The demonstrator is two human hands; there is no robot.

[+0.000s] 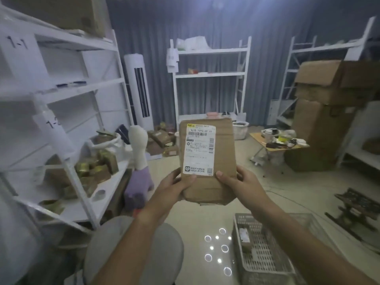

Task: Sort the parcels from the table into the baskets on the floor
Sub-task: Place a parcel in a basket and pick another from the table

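A flat brown cardboard parcel (207,159) with a white shipping label facing me is held upright in front of me at chest height. My left hand (174,187) grips its lower left edge, thumb on the label. My right hand (239,182) grips its lower right edge, thumb on the front. Below and to the right, a grey plastic basket (265,249) stands on the floor with a small item or two inside.
White shelving (67,112) with small parcels runs along the left. More parcels (162,140) lie on the floor by a white tower air conditioner (139,89). Stacked cardboard boxes (329,112) and a low cluttered table (277,140) stand at right. A dark wooden object (357,208) lies at far right.
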